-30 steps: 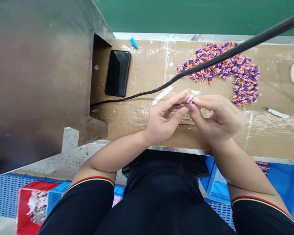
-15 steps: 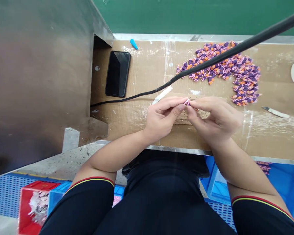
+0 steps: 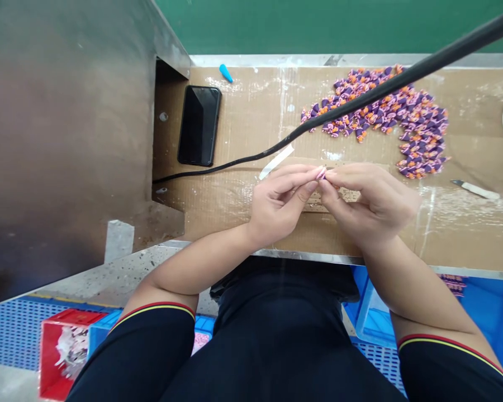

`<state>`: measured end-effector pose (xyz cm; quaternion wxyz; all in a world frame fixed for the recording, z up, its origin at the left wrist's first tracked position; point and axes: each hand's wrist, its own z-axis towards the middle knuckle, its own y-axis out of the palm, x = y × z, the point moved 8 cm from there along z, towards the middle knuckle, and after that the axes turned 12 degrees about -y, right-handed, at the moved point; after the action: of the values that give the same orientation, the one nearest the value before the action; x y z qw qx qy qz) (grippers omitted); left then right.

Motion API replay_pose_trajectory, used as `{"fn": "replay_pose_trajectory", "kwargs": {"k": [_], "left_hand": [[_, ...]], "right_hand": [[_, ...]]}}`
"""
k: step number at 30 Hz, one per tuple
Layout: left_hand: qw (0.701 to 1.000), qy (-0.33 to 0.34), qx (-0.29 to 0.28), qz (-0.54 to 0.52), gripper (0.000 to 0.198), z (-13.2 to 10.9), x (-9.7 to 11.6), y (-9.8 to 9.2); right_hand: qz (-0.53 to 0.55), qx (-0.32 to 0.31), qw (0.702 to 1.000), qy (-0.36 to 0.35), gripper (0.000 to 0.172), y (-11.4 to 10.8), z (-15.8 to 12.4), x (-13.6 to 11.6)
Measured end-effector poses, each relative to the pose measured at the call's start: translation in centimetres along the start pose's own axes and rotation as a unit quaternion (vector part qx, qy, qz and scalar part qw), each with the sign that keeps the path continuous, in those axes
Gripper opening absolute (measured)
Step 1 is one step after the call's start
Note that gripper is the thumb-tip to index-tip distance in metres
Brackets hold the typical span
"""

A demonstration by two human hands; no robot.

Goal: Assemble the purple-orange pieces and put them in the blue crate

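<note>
Between the fingertips of both hands is a small pink and purple piece (image 3: pixel 321 174), mostly covered by the fingers. My left hand (image 3: pixel 279 204) pinches it from the left with thumb and forefinger. From the right, my right hand (image 3: pixel 366 204) pinches the same piece, its fingers closed. Beyond the hands lies a spread of many small purple, pink and orange pieces (image 3: pixel 423 131), bow-like in shape. A white strip (image 3: pixel 276 161) rests on the cardboard-covered table (image 3: pixel 251 120) just past my left hand.
A black cable (image 3: pixel 302 131) crosses above the table. At the left stand a metal housing (image 3: pixel 67 139) and a black phone (image 3: pixel 199 125), with a small blue cone (image 3: pixel 225 73) nearby. A small knife (image 3: pixel 475 189) lies at the right. Below are a red bin (image 3: pixel 52 357) and blue crates (image 3: pixel 482 312).
Both hands stay in nearly the same place, still pinching the small piece, which has turned slightly and shows more pink. The whole view has shifted a little.
</note>
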<state>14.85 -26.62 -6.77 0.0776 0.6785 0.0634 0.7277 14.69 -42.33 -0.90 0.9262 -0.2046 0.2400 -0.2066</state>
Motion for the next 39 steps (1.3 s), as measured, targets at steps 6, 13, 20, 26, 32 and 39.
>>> {"fn": "replay_pose_trajectory", "kwargs": {"k": [6,13,20,26,32,39], "left_hand": [[0.999,0.029,-0.006,-0.016,0.029,-0.7,-0.9,0.5],[0.997,-0.051,-0.01,-0.056,0.026,-0.8,-2.2,0.6],[0.993,-0.073,-0.021,-0.092,0.029,-1.1,-2.9,0.7],[0.991,-0.092,-0.024,-0.093,0.03,-1.1,-3.3,0.7],[0.992,-0.08,-0.025,-0.093,0.029,-1.1,-3.2,0.7],[0.995,-0.047,-0.031,-0.081,0.032,-1.2,-2.9,0.8]], "right_hand": [[-0.011,0.002,1.0,-0.012,0.01,0.1,-0.4,0.5],[-0.038,-0.027,0.999,0.021,0.008,0.4,-0.7,1.0],[-0.007,-0.014,1.0,0.002,0.009,0.2,-0.5,0.7],[-0.004,-0.011,1.0,-0.004,0.011,0.1,-0.5,0.7],[0.014,-0.013,1.0,0.004,0.012,0.2,-0.6,1.0],[0.016,0.009,1.0,0.006,0.013,0.2,-0.5,0.7]]}}
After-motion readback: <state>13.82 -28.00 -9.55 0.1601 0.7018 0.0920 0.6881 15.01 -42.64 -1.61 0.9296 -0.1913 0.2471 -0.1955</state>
